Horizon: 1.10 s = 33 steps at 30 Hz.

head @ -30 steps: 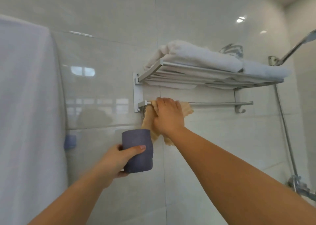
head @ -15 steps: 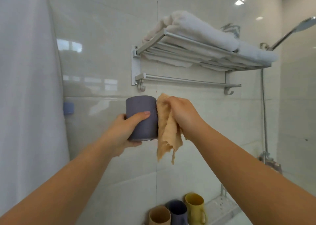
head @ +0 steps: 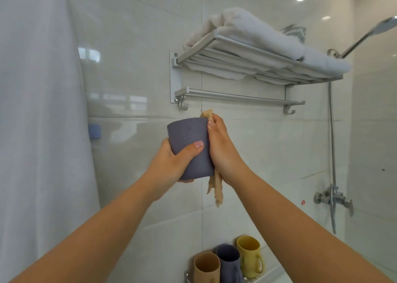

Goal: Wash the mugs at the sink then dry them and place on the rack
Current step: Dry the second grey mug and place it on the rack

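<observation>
Head view: drying the purple mug (head: 189, 147), held up in front of the tiled wall below the towel rail (head: 238, 97).
Left hand (head: 171, 164) fingers wrap the mug; right hand (head: 221, 149) presses a tan cloth (head: 214, 188) against its side. Droplets still show. Three mugs (head: 227, 261) wait below, their bases cut off; I can't tell whether they're washed, and no sink shows.

White folded towels (head: 264, 35) lie on a metal wall shelf (head: 255, 56), a bare rail (head: 238, 96) with two hooks beneath it; a shower head (head: 384, 27) angles in at upper right, its hose (head: 332, 145) dropping to a chrome tap (head: 332, 197); a white curtain (head: 40, 121) hangs at left; a small blue holder (head: 94, 131) sits on the tiled wall (head: 137, 35).
</observation>
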Tool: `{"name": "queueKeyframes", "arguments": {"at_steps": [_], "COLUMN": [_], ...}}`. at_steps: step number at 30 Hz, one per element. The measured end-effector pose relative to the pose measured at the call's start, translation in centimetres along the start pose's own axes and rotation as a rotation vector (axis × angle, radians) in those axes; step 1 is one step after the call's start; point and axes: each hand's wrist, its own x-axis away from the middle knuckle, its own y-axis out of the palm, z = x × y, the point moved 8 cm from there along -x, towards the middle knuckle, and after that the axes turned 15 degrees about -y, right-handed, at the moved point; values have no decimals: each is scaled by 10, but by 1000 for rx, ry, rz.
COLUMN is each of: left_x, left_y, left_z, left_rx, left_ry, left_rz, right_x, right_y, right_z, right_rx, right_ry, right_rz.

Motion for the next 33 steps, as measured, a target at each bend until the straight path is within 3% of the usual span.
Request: {"name": "queueKeyframes", "arguments": {"at_steps": [3, 8, 15, 20, 23, 26, 33], "left_x": [0, -6, 1, 9, 3, -4, -9], "left_y": [-6, -22, -19, -10, -13, -16, -12], "left_z": [-1, -9, -3, 3, 0, -10, -21], "left_rx": [16, 103, 59, 41, 72, 102, 174], "left_ry": [-14, -118, -57, 3, -27, -87, -234], "left_rz": [38, 111, -18, -4, 89, 156, 83], "right_x": [3, 25, 13, 15, 26, 33, 26], "right_y": [10, 35, 28, 14, 17, 21, 24], "right_z": [10, 3, -12, 2, 15, 21, 3], "right_rx": [-25, 79, 119, -244, -200, -111, 46], "right_ry": [80, -56, -127, 189, 236, 147, -87], "right_rz": [19, -13, -59, 35, 72, 90, -25]}}
